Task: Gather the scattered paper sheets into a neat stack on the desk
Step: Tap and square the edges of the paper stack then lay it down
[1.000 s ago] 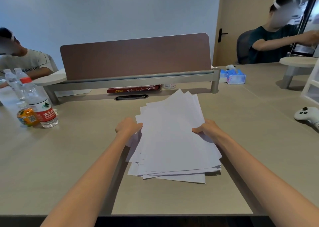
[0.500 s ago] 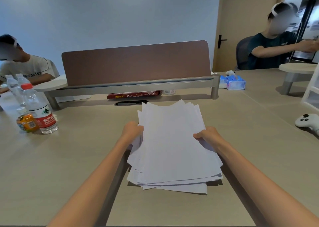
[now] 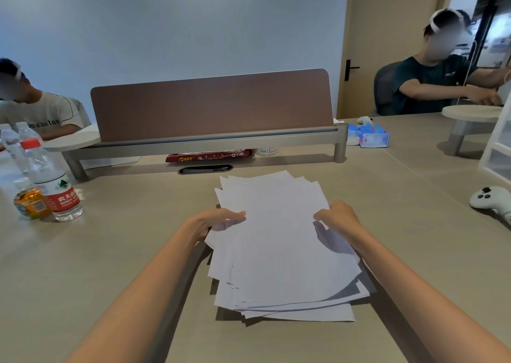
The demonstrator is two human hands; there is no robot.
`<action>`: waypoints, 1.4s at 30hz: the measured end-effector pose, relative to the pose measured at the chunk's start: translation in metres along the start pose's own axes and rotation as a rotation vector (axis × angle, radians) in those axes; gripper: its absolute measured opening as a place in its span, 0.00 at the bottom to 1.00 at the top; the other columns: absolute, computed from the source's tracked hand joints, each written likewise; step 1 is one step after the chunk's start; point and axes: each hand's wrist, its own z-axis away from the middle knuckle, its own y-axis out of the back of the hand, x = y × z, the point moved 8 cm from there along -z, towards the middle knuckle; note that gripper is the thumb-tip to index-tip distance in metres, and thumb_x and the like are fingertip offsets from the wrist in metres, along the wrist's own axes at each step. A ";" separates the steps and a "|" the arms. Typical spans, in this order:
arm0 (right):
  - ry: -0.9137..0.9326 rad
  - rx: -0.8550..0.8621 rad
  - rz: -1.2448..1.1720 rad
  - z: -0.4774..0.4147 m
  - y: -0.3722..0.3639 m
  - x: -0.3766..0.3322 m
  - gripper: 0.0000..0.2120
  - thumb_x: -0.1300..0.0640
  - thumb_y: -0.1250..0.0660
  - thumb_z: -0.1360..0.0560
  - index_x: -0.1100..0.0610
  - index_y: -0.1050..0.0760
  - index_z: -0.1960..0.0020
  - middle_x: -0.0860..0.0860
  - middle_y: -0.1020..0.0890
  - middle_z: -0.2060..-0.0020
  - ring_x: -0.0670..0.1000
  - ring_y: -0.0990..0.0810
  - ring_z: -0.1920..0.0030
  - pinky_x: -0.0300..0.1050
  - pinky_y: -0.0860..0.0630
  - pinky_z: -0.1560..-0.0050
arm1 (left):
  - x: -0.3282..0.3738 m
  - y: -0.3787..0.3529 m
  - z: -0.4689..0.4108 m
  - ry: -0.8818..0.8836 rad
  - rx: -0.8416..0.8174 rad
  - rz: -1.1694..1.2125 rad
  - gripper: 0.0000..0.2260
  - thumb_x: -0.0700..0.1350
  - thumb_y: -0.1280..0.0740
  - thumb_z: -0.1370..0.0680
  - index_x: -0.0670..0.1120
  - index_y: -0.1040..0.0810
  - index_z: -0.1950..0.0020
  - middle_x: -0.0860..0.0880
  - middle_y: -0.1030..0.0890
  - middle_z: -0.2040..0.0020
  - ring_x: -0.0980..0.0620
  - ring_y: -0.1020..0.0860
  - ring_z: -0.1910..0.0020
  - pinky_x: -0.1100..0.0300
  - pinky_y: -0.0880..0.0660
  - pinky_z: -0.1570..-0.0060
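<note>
Squaring is needed: the fanned white paper pile point(image 3: 279, 252) on the beige bench point(image 3: 110, 252) is gripped at nine o'clock by the left hand point(image 3: 218, 220), three by the right hand point(image 3: 337, 216); edges should be tapped level.

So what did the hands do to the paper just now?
The left hand slid its thumb onto the paper pile and now grips its edge. The right hand keeps holding the other edge. The pile's near right corner looks slightly lifted. The pile is still uneven on the desk; the bottles stayed put.
</note>
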 end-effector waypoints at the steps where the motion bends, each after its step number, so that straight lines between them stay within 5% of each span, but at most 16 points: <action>1: -0.012 -0.020 -0.054 -0.002 -0.004 0.002 0.10 0.61 0.34 0.30 0.59 0.34 0.66 0.53 0.28 0.66 0.55 0.29 0.65 0.43 0.34 0.65 | 0.001 -0.001 -0.001 -0.002 0.003 -0.023 0.16 0.55 0.31 0.25 0.46 0.22 0.43 0.46 0.22 0.39 0.48 0.27 0.39 0.59 0.33 0.39; 3: -0.033 -0.033 -0.122 -0.007 -0.010 0.007 0.06 0.60 0.33 0.32 0.61 0.29 0.60 0.56 0.22 0.58 0.58 0.22 0.57 0.44 0.29 0.60 | 0.008 -0.005 0.009 -0.018 0.031 -0.053 0.11 0.49 0.31 0.23 0.42 0.25 0.59 0.46 0.23 0.63 0.51 0.27 0.64 0.66 0.31 0.61; 4: -0.037 -0.033 -0.135 -0.009 -0.013 0.011 0.10 0.60 0.32 0.33 0.62 0.28 0.54 0.56 0.21 0.53 0.59 0.20 0.53 0.46 0.26 0.57 | 0.011 -0.004 0.010 -0.054 0.088 -0.028 0.10 0.45 0.32 0.22 0.41 0.25 0.60 0.46 0.22 0.65 0.50 0.27 0.66 0.66 0.31 0.64; 6: -0.042 -0.048 -0.167 -0.013 -0.019 0.015 0.23 0.59 0.31 0.34 0.62 0.32 0.41 0.56 0.24 0.46 0.60 0.22 0.45 0.51 0.23 0.49 | 0.021 -0.004 0.017 -0.176 0.175 0.063 0.05 0.39 0.31 0.23 0.40 0.22 0.49 0.45 0.18 0.54 0.49 0.22 0.56 0.59 0.27 0.54; 8: -0.057 -0.096 -0.242 -0.010 -0.027 0.018 0.30 0.57 0.28 0.36 0.58 0.37 0.38 0.56 0.27 0.42 0.59 0.23 0.42 0.57 0.23 0.43 | 0.029 -0.009 0.024 -0.270 0.219 0.106 0.10 0.36 0.32 0.24 0.42 0.24 0.44 0.46 0.19 0.49 0.49 0.22 0.52 0.56 0.27 0.50; 12: -0.070 -0.185 -0.594 -0.006 -0.031 0.021 0.30 0.61 0.25 0.35 0.60 0.35 0.37 0.56 0.26 0.40 0.54 0.21 0.43 0.41 0.19 0.56 | 0.036 -0.007 0.033 -0.416 0.289 0.185 0.14 0.31 0.35 0.24 0.46 0.26 0.43 0.50 0.20 0.52 0.48 0.22 0.51 0.59 0.25 0.58; 14: -0.004 -0.186 -0.549 -0.005 -0.021 0.017 0.35 0.50 0.21 0.38 0.62 0.30 0.37 0.54 0.20 0.42 0.52 0.20 0.43 0.45 0.20 0.47 | 0.038 -0.001 0.039 -0.490 0.301 0.284 0.15 0.32 0.34 0.24 0.49 0.24 0.44 0.50 0.19 0.49 0.48 0.21 0.48 0.57 0.24 0.54; 16: 0.069 -0.215 -0.530 0.002 -0.011 0.002 0.30 0.47 0.22 0.36 0.60 0.25 0.39 0.52 0.17 0.46 0.51 0.18 0.45 0.49 0.23 0.42 | 0.041 0.008 0.048 -0.540 0.329 0.386 0.15 0.33 0.32 0.26 0.52 0.23 0.47 0.50 0.18 0.50 0.48 0.20 0.49 0.56 0.23 0.54; 18: 0.090 -0.270 -0.643 0.012 -0.003 -0.013 0.21 0.51 0.25 0.31 0.59 0.22 0.42 0.53 0.16 0.45 0.51 0.17 0.47 0.46 0.22 0.47 | 0.045 0.016 0.060 -0.581 0.368 0.452 0.14 0.36 0.29 0.32 0.51 0.21 0.50 0.50 0.17 0.53 0.48 0.19 0.52 0.54 0.21 0.54; 21: -0.021 -0.399 -0.894 0.029 0.007 -0.028 0.24 0.50 0.28 0.29 0.60 0.24 0.37 0.57 0.20 0.39 0.56 0.20 0.40 0.50 0.22 0.46 | 0.058 0.026 0.082 -0.684 0.415 0.484 0.13 0.36 0.28 0.32 0.50 0.20 0.51 0.51 0.16 0.55 0.50 0.18 0.54 0.58 0.20 0.57; 24: -0.031 -0.477 -0.883 0.041 0.020 -0.046 0.25 0.49 0.27 0.31 0.58 0.24 0.37 0.58 0.17 0.43 0.59 0.18 0.44 0.53 0.22 0.44 | 0.077 0.030 0.103 -0.785 0.439 0.500 0.11 0.32 0.31 0.26 0.47 0.21 0.48 0.52 0.17 0.54 0.56 0.18 0.57 0.67 0.22 0.64; 27: 0.147 -0.412 -0.724 0.048 0.039 -0.076 0.26 0.47 0.22 0.36 0.53 0.23 0.41 0.52 0.17 0.44 0.55 0.21 0.42 0.53 0.26 0.38 | 0.095 0.032 0.120 -0.841 0.438 0.510 0.09 0.34 0.31 0.24 0.47 0.21 0.48 0.52 0.17 0.53 0.55 0.17 0.57 0.66 0.21 0.62; 31: 0.350 -0.291 -0.812 0.051 0.063 -0.108 0.15 0.53 0.29 0.27 0.51 0.22 0.40 0.51 0.17 0.44 0.52 0.18 0.44 0.48 0.22 0.43 | 0.108 0.034 0.129 -0.871 0.424 0.603 0.09 0.39 0.31 0.24 0.44 0.20 0.44 0.50 0.16 0.50 0.52 0.17 0.52 0.62 0.20 0.55; 38: 0.394 -0.087 -0.848 0.059 0.060 -0.101 0.12 0.56 0.30 0.25 0.56 0.23 0.42 0.50 0.16 0.53 0.46 0.15 0.59 0.39 0.19 0.62 | 0.102 0.013 0.115 -0.852 0.408 0.752 0.10 0.37 0.30 0.25 0.46 0.20 0.45 0.55 0.15 0.50 0.56 0.16 0.53 0.62 0.19 0.55; 42: 0.440 -0.080 -0.829 0.061 0.061 -0.101 0.13 0.58 0.30 0.25 0.58 0.22 0.41 0.52 0.16 0.49 0.49 0.16 0.54 0.40 0.19 0.58 | 0.101 0.013 0.115 -0.877 0.412 0.739 0.13 0.35 0.29 0.26 0.44 0.20 0.42 0.53 0.15 0.49 0.56 0.16 0.52 0.66 0.21 0.59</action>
